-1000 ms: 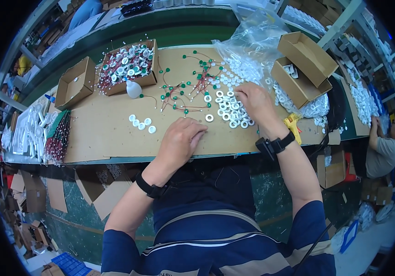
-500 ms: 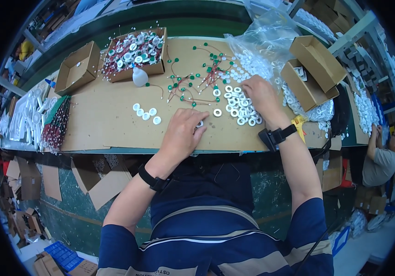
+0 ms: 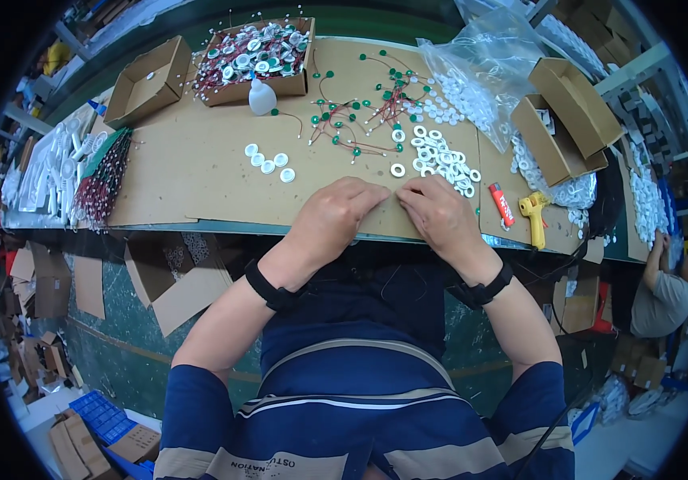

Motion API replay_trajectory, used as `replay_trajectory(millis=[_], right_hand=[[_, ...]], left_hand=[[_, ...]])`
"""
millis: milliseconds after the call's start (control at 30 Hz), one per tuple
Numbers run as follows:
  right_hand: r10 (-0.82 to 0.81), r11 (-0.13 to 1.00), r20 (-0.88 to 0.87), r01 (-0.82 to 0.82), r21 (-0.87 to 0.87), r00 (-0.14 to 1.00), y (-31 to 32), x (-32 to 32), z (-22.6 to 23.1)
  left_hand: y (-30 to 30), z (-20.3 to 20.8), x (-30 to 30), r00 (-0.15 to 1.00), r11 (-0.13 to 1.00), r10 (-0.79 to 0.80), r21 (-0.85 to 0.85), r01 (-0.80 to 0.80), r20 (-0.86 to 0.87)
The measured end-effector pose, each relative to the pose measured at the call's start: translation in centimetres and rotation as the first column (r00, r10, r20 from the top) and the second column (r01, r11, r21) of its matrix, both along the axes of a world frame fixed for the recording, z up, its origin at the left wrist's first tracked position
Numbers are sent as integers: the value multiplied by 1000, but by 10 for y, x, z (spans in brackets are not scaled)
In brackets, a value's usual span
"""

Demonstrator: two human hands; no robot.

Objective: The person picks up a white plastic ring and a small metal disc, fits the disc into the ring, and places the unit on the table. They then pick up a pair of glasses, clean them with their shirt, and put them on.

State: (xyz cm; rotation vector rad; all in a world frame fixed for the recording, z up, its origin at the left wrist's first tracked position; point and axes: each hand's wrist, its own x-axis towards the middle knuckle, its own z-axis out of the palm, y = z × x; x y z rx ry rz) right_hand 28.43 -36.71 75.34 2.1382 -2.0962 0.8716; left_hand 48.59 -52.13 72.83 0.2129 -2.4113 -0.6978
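Observation:
My left hand (image 3: 337, 214) and my right hand (image 3: 441, 214) are close together at the table's near edge, fingertips almost meeting. Both are closed in a pinch; whatever they hold is too small or hidden. Just beyond my right hand spreads a pile of white rings (image 3: 437, 154), with one loose ring (image 3: 397, 170) by my fingertips. Several white round caps (image 3: 268, 166) lie to the left. Farther back are green discs with red wires (image 3: 336, 120), partly tangled, and a heap of small white discs (image 3: 460, 100) at a clear plastic bag (image 3: 492, 56).
A cardboard box (image 3: 309, 86) full of wired discs stands behind a white squeeze bottle (image 3: 262, 99). Another open box (image 3: 145, 80) is at left, near a wire bundle (image 3: 104, 180). A yellow glue gun (image 3: 535, 210) and red tube (image 3: 501, 205) lie right. A person (image 3: 662, 296) sits far right.
My right hand has come back from the ring pile to beside my left hand. The left fingers have closed into a pinch. The red tube has come into sight, and the whole view has shifted.

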Motion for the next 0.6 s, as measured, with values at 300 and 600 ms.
replay_trajectory(millis=[300, 600], right_hand=[[-29, 998, 104, 34, -44, 994, 3, 1, -8], [-100, 988, 131, 83, 129, 986, -3, 0, 3]], left_hand=[[-2, 0, 12, 998, 996, -42, 75, 46, -54], [-19, 5, 17, 997, 986, 12, 164, -24, 72]])
